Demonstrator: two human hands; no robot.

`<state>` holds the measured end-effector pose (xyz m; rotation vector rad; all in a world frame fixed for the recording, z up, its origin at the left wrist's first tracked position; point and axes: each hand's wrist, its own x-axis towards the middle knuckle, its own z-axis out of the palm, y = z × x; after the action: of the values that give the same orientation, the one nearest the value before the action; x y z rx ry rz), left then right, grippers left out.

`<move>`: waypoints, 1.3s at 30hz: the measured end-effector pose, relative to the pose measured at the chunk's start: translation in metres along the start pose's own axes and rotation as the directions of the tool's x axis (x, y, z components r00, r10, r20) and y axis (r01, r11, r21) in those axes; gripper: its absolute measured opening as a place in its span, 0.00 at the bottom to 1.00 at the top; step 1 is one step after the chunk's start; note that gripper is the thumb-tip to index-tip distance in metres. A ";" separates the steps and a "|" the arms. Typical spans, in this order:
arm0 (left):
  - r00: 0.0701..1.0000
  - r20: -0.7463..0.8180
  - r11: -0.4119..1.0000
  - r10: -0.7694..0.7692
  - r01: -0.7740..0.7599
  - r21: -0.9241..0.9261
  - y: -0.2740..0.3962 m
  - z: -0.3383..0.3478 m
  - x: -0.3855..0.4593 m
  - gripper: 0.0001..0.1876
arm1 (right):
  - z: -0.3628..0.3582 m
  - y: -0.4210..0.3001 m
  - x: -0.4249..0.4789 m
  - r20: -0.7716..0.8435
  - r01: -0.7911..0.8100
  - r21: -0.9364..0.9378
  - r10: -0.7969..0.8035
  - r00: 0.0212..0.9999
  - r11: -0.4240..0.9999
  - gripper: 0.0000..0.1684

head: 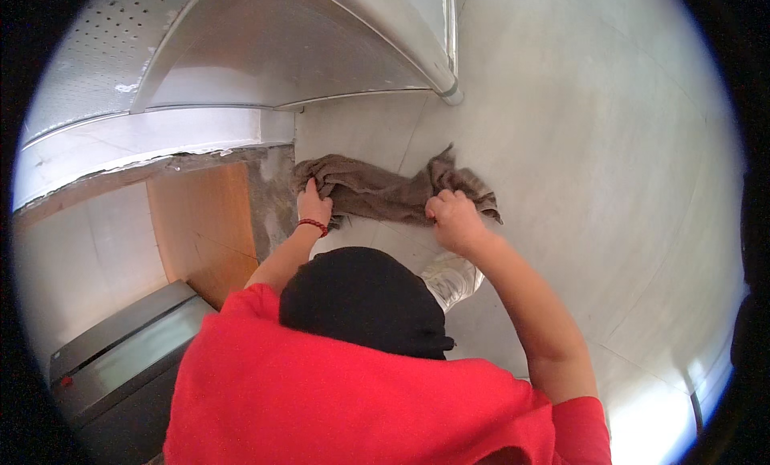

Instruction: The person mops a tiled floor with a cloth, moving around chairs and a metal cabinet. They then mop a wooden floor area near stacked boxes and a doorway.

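A crumpled brown cloth [379, 191], which looks like a towel, lies stretched sideways across the pale grey tiled floor [559, 164]. Its left end is bunched under the fingers of my left hand [314, 206], whose index finger lies extended over the folds; a red bracelet circles that wrist. My right hand [457, 221] is closed in a fist around the cloth nearer its other end, and a loose, ruffled corner sticks out past the knuckles. The fingertips of both hands are partly hidden in the fabric.
A metal panel [283, 50] with a rounded post [448, 92] stands ahead. At the left are a white ledge with a rough edge [198, 131], an orange-brown panel [204, 218] and a dark appliance [129, 351]. My knee [361, 299] and white shoe [451, 278] are close behind the cloth.
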<state>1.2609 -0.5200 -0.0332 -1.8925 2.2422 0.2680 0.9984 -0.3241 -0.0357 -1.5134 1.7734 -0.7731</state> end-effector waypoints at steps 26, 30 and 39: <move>0.765 0.395 0.860 0.508 -0.428 -0.278 0.130 -0.046 -0.066 0.14 | -0.068 0.008 -0.070 0.173 -0.330 0.185 0.299 0.938 0.926 0.15; 0.479 0.367 0.603 0.797 -0.626 -0.494 0.243 -0.084 -0.065 0.14 | -0.161 0.039 -0.140 -0.171 -0.296 0.501 0.428 0.888 0.813 0.17; -0.476 0.035 -0.421 0.879 -0.807 -0.414 0.565 0.031 -0.154 0.20 | -0.268 0.181 -0.332 -0.618 -0.931 0.160 0.768 0.165 0.328 0.36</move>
<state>0.7299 -0.2720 -0.0152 0.9729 2.6956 0.9712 0.7109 0.0353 0.0188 -0.0081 2.8538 -0.3694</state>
